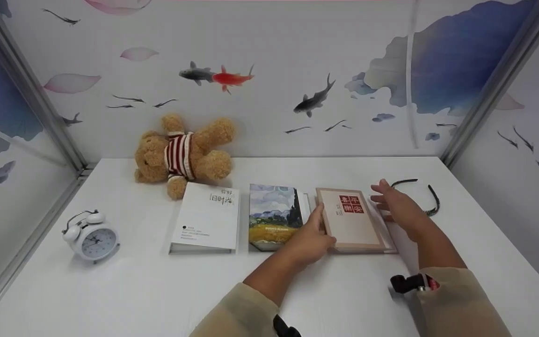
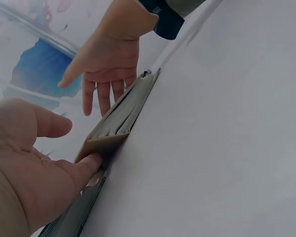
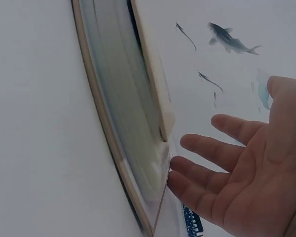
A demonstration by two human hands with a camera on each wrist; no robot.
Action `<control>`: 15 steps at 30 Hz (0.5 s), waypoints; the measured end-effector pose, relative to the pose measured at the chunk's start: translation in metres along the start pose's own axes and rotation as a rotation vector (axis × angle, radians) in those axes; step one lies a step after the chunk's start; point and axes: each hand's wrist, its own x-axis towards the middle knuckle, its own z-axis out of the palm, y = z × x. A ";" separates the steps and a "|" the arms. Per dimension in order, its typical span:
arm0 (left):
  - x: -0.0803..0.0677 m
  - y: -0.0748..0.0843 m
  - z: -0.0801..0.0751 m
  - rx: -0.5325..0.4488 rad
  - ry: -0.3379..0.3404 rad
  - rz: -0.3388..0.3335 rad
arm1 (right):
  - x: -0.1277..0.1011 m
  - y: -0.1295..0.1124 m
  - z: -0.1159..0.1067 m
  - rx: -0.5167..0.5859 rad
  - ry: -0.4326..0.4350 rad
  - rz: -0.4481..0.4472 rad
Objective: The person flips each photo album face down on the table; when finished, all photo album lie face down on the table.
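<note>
A tan album [image 1: 351,220] with a red seal on its cover lies flat on the white table [image 1: 134,290], rightmost in a row of three. My left hand [image 1: 318,220] presses straight fingers against its left edge near the front corner; in the left wrist view the fingers [image 2: 86,165] touch the tan album's [image 2: 121,116] corner. My right hand [image 1: 382,196] is open by the album's right edge. In the right wrist view its fingertips [image 3: 180,180] reach the page edge of the album [image 3: 133,113].
A painting-cover photo album [image 1: 274,215] and a white book [image 1: 206,217] lie left of the tan one. A teddy bear [image 1: 183,152] lies at the back. A white alarm clock [image 1: 91,234] stands at the left. A black strap [image 1: 419,194] lies behind my right hand.
</note>
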 end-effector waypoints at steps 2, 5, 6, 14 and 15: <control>-0.001 0.000 0.000 -0.032 -0.023 0.008 | 0.000 -0.001 0.000 0.035 -0.012 0.012; -0.002 0.001 0.001 -0.055 -0.044 0.040 | -0.001 -0.003 0.002 0.084 -0.031 0.017; -0.002 0.001 0.001 -0.056 -0.045 0.053 | -0.001 -0.005 0.003 0.102 -0.040 0.016; -0.005 0.006 -0.002 -0.132 -0.003 0.125 | -0.002 -0.021 0.018 0.191 -0.109 0.021; -0.005 0.007 -0.002 -0.145 0.002 0.138 | -0.003 -0.023 0.020 0.184 -0.112 0.018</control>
